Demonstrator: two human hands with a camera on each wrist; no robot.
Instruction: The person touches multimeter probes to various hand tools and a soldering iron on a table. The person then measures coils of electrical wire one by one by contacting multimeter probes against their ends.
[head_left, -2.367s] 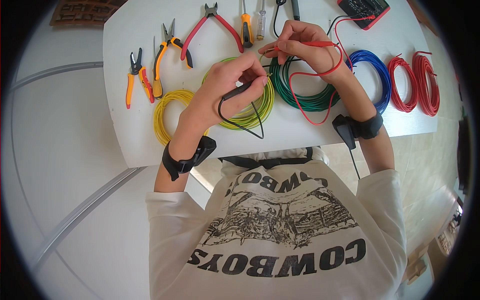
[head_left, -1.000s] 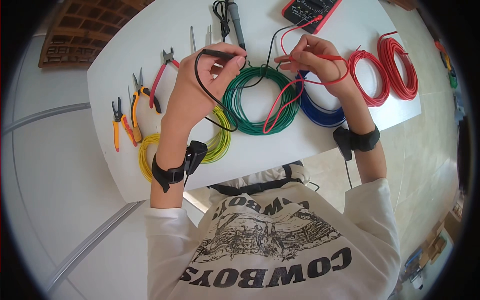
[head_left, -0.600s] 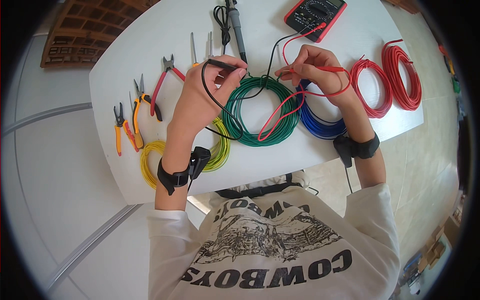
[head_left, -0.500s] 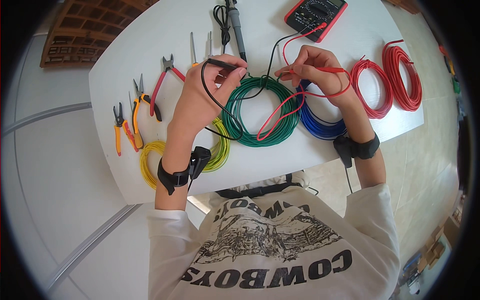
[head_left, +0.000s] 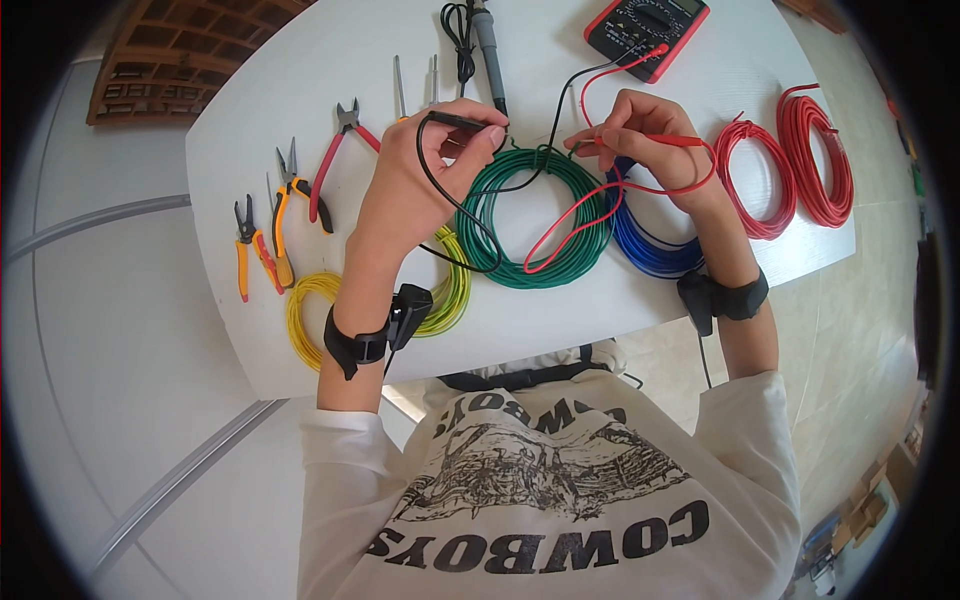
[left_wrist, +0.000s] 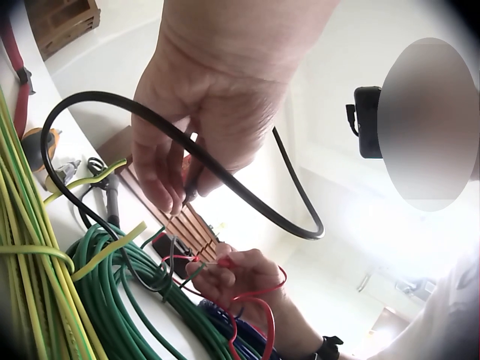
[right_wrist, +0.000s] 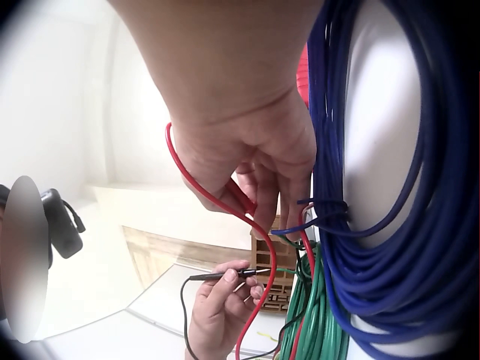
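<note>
Left hand (head_left: 415, 170): fingers pinch the black probe (head_left: 462, 121), tip pointing right at the far side of the green coil (head_left: 530, 215); black lead loops down over the wrist side and across the coil.
Right hand (head_left: 645, 135): fingers curled round the red probe (head_left: 668, 141), tip pointing left twd the same far side of the green coil; red lead sags in a loop over the coil's middle.
Probe tips: near each other above the coil's far rim; contact w/ the wire ends can't be told.
Green coil: flat on the bench (head_left: 300, 70), mid-width, nearer the front edge than the far edge, between both hands.
Yellow-green coil (head_left: 445, 290): just left of green coil, partly under the left forearm, by the front edge.
Yellow coil (head_left: 305, 315): front-left corner area.
Blue coil (head_left: 650, 240): touching the green coil's right side, under the right hand.
Red coils (head_left: 790, 160): two, side by side, twd the right edge.
Meter (head_left: 645, 25): far edge, right of centre; both leads plugged in.
Pliers & cutters (head_left: 285, 200): row along the left edge.
Screwdrivers (head_left: 400, 85): far side, behind the left hand.
Soldering iron (head_left: 488, 40): far edge, centre, w/ black cord.
</note>
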